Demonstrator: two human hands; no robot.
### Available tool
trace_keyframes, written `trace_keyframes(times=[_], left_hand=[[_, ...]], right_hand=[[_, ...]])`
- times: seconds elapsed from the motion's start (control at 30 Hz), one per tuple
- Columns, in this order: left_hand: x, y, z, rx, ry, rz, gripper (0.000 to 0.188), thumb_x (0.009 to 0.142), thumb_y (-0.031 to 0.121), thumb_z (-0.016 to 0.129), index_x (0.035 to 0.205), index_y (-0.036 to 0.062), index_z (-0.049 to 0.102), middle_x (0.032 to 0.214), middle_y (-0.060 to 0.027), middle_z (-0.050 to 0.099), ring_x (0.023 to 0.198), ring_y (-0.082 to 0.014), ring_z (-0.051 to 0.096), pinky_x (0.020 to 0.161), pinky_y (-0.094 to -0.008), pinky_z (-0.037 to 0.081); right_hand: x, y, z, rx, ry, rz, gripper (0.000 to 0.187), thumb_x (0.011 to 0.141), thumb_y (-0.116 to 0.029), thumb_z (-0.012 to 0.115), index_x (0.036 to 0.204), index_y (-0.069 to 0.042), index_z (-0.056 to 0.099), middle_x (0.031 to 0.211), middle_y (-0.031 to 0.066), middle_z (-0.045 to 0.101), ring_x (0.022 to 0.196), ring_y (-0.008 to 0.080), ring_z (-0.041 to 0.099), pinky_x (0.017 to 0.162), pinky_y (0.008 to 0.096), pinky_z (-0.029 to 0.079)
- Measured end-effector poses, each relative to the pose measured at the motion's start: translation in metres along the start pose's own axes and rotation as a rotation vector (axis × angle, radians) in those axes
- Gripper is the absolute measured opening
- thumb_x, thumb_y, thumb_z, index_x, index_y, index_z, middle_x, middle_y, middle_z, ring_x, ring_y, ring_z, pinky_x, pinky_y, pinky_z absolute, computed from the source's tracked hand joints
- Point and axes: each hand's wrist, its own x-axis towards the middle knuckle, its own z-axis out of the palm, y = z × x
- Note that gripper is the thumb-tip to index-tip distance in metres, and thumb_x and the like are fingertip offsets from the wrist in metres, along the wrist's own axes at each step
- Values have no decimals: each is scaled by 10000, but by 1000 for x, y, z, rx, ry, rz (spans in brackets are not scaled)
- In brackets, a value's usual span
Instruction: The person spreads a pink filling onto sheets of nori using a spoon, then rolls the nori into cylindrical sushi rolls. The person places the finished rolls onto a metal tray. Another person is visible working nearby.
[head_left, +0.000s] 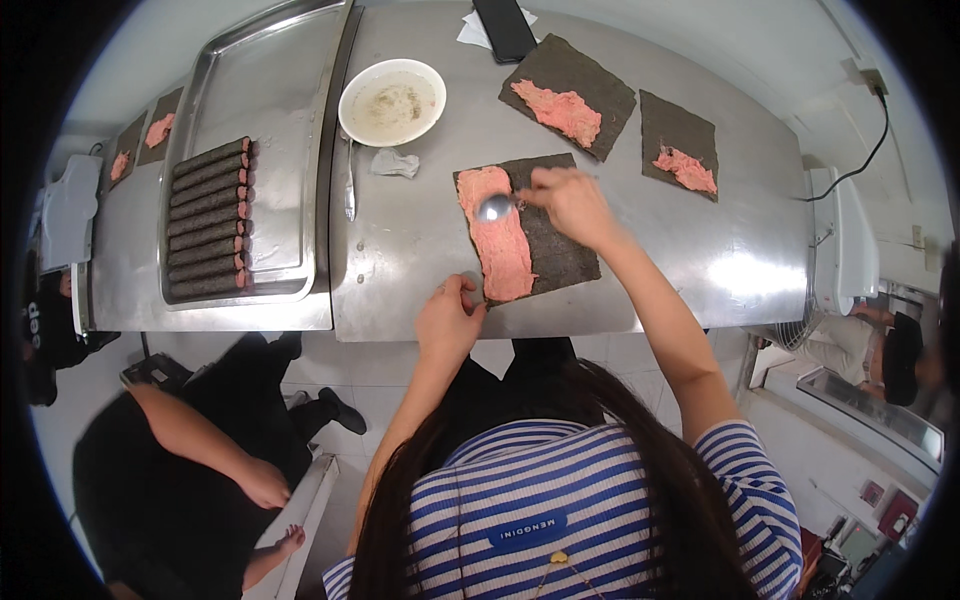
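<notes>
A dark seaweed sheet [562,245] lies in front of me on the steel table. Pink paste [500,255] covers a broad strip along its left side. With my right hand [570,205] I grip a metal spoon [495,208], its bowl resting on the upper part of the paste. My left hand [450,315] is at the sheet's lower left corner, fingers curled against it; whether they pinch the edge is hard to see. Beyond lie two more seaweed sheets, a larger one [590,85] and a smaller-looking one [675,130], each bearing a lump of pink paste.
On the left, a metal tray [270,90] holds several seaweed rolls [208,220]. A white bowl [392,103] of cloudy liquid, a crumpled tissue [395,163] and another spoon [350,190] sit beside it. A phone [505,30] lies at the back. Another person [190,470] sits at lower left.
</notes>
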Motion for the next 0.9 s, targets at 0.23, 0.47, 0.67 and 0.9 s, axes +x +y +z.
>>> trace_keyframes(times=[0.23,0.47,0.67,0.9], left_hand=[[-3,-5,2,-17,39,21,311,695,134,735,961,84,581,745,-56,607,710,-251,614,634,-385,483],[-2,1,-1,3,3,9,291,724,126,706,974,108,558,778,-47,621,766,-266,629,644,-407,483],[-4,-5,4,-12,18,34,285,724,126,707,970,101,566,772,-49,622,771,-263,631,649,-401,484],[-3,-2,-1,-17,8,34,284,730,125,705,976,94,566,773,-60,616,760,-269,625,661,-404,486]], right_hand=[[-4,-20,-18,9,-35,-96,277,739,-48,577,951,-146,727,782,26,554,726,223,598,629,370,493],[27,2,-3,-19,33,57,261,778,-66,569,959,-162,730,803,46,555,757,234,608,651,381,493],[31,-2,-8,-26,37,47,243,791,-81,571,953,-163,732,816,49,579,783,245,617,671,381,497],[24,15,-10,-93,58,275,305,792,-38,530,997,-149,727,846,66,592,784,263,633,689,387,510]])
